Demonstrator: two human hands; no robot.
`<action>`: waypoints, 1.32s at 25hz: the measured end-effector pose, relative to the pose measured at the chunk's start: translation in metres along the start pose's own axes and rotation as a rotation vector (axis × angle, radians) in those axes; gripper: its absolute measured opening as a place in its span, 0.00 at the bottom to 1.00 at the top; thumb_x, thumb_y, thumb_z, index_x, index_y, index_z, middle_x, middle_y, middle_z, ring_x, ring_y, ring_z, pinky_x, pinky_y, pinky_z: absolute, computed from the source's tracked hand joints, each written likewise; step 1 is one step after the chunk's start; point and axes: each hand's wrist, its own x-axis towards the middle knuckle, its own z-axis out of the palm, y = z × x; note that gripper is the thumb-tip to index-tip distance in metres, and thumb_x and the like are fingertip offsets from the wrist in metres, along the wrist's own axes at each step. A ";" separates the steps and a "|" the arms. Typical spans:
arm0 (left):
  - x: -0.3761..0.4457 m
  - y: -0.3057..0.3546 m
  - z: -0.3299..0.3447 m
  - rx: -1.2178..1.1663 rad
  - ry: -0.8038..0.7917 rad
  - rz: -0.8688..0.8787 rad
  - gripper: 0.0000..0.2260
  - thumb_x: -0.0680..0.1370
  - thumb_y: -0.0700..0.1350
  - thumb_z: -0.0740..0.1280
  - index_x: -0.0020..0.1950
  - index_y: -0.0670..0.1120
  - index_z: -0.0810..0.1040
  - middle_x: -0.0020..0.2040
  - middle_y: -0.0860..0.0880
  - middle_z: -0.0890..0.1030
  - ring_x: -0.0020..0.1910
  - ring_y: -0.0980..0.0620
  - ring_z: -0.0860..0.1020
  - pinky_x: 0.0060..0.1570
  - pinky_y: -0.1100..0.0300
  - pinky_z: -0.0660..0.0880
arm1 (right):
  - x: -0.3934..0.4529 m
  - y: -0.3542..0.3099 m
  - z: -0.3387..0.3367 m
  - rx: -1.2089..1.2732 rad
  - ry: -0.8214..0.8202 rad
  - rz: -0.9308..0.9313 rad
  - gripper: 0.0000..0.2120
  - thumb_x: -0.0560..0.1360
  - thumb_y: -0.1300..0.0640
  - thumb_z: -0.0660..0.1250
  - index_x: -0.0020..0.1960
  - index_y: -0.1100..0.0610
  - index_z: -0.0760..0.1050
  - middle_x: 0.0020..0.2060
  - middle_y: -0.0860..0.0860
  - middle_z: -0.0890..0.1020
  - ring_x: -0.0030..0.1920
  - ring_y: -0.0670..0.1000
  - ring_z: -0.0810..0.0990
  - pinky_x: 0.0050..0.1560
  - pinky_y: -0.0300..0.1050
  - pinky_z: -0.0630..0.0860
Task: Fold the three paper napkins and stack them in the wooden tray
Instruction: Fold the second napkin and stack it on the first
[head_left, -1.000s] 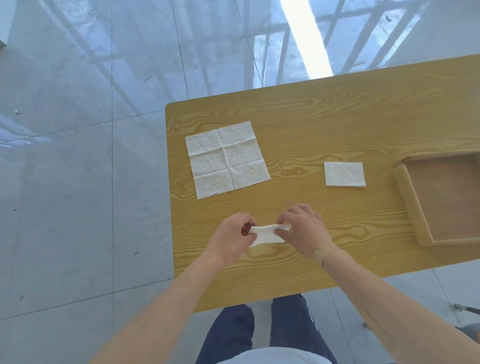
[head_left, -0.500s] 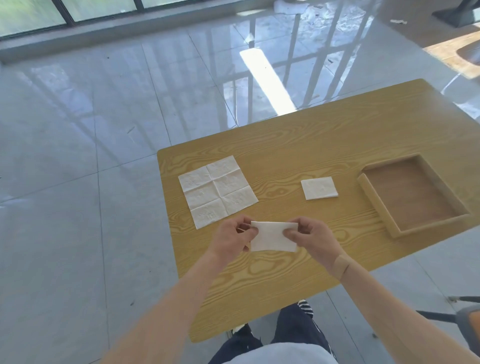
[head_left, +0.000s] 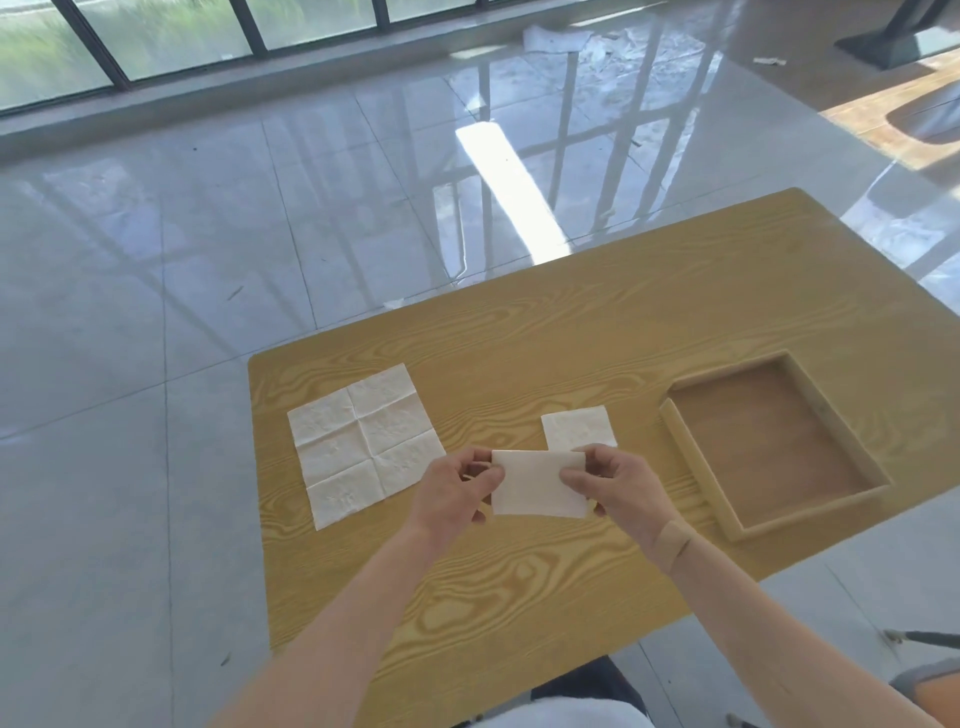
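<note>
A folded white napkin (head_left: 535, 483) hangs above the table, pinched at its left edge by my left hand (head_left: 457, 493) and at its right edge by my right hand (head_left: 618, 488). Just behind it a second napkin (head_left: 576, 427), folded small, lies flat on the table. To the left, a third napkin (head_left: 363, 441) lies fully spread, showing its creases. The wooden tray (head_left: 696, 467) sits at the right of the table with nothing in it.
The wooden table (head_left: 519, 597) stands on a glossy tiled floor (head_left: 156, 312); its left and near edges are close to my hands. My legs show below the near edge. Windows line the far wall.
The napkin has been lifted off the table and held up flat between both hands. My head has tilted up, so more of the floor and the whole tray have come into view.
</note>
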 end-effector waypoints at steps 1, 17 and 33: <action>0.008 0.003 0.009 -0.003 0.021 -0.021 0.05 0.79 0.42 0.69 0.52 0.49 0.82 0.45 0.49 0.84 0.36 0.56 0.82 0.33 0.62 0.79 | 0.010 0.000 -0.012 -0.009 -0.013 0.015 0.04 0.74 0.58 0.73 0.48 0.53 0.82 0.36 0.44 0.84 0.31 0.40 0.79 0.29 0.31 0.72; 0.078 0.001 0.094 -0.111 0.173 -0.342 0.04 0.75 0.39 0.72 0.49 0.46 0.83 0.43 0.48 0.87 0.39 0.54 0.85 0.34 0.62 0.78 | 0.105 0.026 -0.084 -0.119 -0.118 0.145 0.04 0.73 0.56 0.73 0.44 0.48 0.83 0.38 0.46 0.87 0.35 0.44 0.83 0.33 0.34 0.72; 0.131 -0.014 0.104 0.035 0.176 -0.352 0.01 0.76 0.47 0.72 0.45 0.52 0.82 0.36 0.54 0.83 0.31 0.60 0.79 0.31 0.65 0.76 | 0.145 0.040 -0.086 -0.312 -0.029 0.178 0.05 0.74 0.52 0.71 0.47 0.43 0.78 0.40 0.43 0.84 0.39 0.46 0.82 0.35 0.38 0.75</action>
